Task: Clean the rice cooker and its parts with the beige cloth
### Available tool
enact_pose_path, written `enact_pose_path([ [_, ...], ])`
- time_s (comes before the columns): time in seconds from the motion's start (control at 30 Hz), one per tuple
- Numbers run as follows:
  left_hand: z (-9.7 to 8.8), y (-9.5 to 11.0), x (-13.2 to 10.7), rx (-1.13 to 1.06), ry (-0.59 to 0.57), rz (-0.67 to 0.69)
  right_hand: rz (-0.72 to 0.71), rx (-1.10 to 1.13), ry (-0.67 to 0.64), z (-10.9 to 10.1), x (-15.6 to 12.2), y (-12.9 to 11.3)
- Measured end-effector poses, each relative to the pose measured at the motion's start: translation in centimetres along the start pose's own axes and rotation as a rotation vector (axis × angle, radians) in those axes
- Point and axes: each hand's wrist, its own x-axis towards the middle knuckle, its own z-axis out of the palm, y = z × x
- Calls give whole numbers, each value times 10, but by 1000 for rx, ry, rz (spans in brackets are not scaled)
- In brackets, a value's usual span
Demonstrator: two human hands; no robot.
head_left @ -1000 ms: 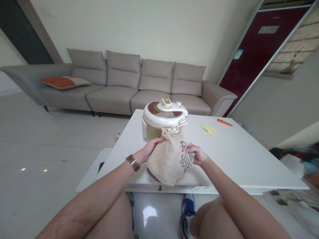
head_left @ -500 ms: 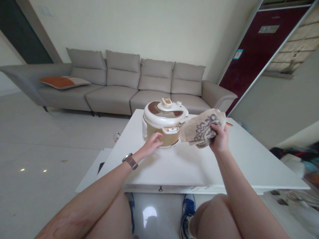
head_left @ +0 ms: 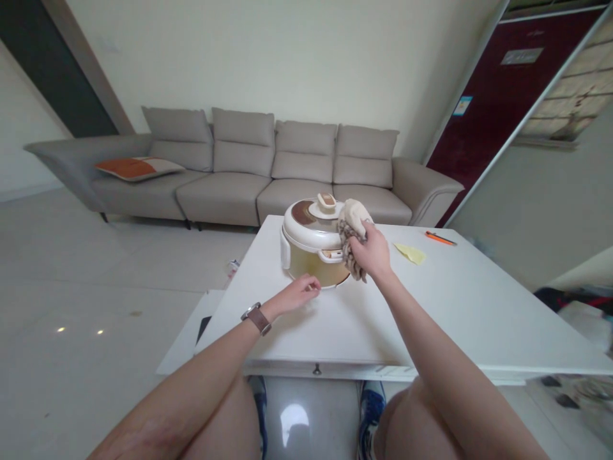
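An electric pressure cooker [head_left: 313,265], white and beige with a brown-topped lid, stands upright on the white table [head_left: 431,306]. Bunched in my right hand [head_left: 374,250] is a beige cloth [head_left: 355,220] with a dark pattern. That cloth lies against the cooker's right front side, partly covering the lid's edge and the body. My left hand [head_left: 302,292], with a watch [head_left: 257,317] on its wrist, is at the cooker's lower front. Its fingers are loosely bent with nothing in them; whether they touch the cooker I cannot tell.
To the right on the table lie a yellow piece of cloth or paper [head_left: 410,253] and an orange utility knife [head_left: 440,238]. A drawer knob [head_left: 317,369] sticks out at the table's front. Behind the table is a grey sofa [head_left: 230,191] with an orange and white cushion [head_left: 136,168].
My right hand has moved left, bringing the cloth from beside the cooker onto its right front, where it is now bunched up. The yellow piece has come into sight. My left hand has lowered slightly.
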Motion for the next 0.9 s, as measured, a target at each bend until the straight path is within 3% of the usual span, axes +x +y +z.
enact_pose_path([
  [0.13, -1, -3, -5, 55, -31, -13, 142, -164, -42, -14, 25, -13],
  [0.3, -2, -4, -6, 81, -8, -31, -144, -252, -137, -21, 27, -38],
  [0.37, -4, -4, -4, 84, 15, -33, -177, -242, -172, -23, 26, -37],
  [0.53, -6, -5, 2, 74, 53, -22, -91, -213, -283, -34, 40, -13],
  [0.73, 2, -10, 6, 80, 25, -24, 36, -298, -191, -37, 47, -4],
  [0.9, 9, -11, 8, 90, -23, -16, -158, -303, -207, -36, 32, -25],
])
